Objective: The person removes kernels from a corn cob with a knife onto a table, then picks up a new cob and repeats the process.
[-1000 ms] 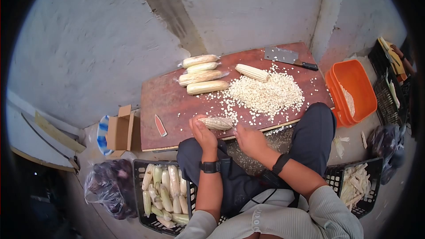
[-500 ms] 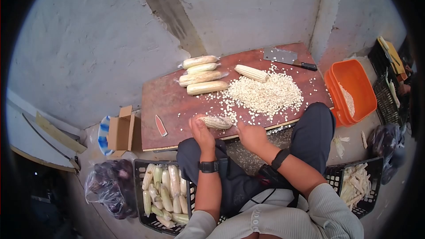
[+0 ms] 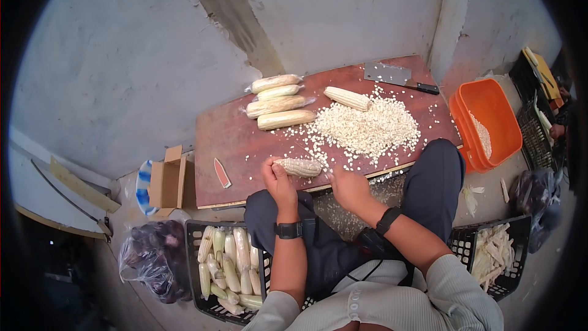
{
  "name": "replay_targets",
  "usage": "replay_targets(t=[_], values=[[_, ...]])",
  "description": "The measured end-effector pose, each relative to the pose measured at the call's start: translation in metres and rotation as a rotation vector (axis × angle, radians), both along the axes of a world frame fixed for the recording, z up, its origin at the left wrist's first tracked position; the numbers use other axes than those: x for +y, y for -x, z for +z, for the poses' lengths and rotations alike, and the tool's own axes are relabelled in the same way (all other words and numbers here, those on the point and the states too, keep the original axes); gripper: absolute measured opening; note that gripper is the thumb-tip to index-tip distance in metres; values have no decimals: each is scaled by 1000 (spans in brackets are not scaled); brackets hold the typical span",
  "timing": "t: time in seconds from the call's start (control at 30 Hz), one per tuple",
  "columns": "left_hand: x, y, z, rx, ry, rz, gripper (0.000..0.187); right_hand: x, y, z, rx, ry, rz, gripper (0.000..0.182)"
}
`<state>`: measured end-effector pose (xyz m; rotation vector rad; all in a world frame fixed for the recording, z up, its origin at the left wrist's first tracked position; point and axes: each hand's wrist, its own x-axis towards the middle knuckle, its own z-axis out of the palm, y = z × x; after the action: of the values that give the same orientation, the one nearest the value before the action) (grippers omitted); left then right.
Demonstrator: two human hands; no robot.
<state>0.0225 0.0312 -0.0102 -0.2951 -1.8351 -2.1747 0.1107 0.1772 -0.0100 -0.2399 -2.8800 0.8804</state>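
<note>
My left hand [image 3: 280,182] is closed round the left end of a pale corn cob [image 3: 299,168], held level over the front edge of the red-brown table [image 3: 223,141]. My right hand [image 3: 350,187] is at the cob's right end, fingers curled; whether something small is pinched in them cannot be made out. Behind the cob lies a heap of loose kernels [image 3: 367,127], with another cob [image 3: 347,98] at its upper left. Several wrapped cobs [image 3: 280,106] lie in a stack further left.
A cleaver [image 3: 392,75] lies at the back right, a red blade-shaped piece [image 3: 222,173] at the left. An orange bin [image 3: 514,124] stands right of the table. Crates of cobs [image 3: 191,257] and husk pieces [image 3: 525,233] flank my legs. A co-worker's hand [image 3: 557,130] shows far right.
My right hand has moved slightly right and down, a little away from the cob's end. The cob has shifted slightly up in my left hand.
</note>
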Motion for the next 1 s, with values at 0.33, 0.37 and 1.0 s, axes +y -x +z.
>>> replay_targets(t=[0.33,0.37,1.0], values=[[-2,0,-7,-15,98,72,30,-22,-4,45,326,112,107,22],[-3,0,-8,-7,125,92,31,-22,-3,42,325,109,108,23],[-7,5,-12,80,413,274,40,-12,0,28,337,26,155,23]])
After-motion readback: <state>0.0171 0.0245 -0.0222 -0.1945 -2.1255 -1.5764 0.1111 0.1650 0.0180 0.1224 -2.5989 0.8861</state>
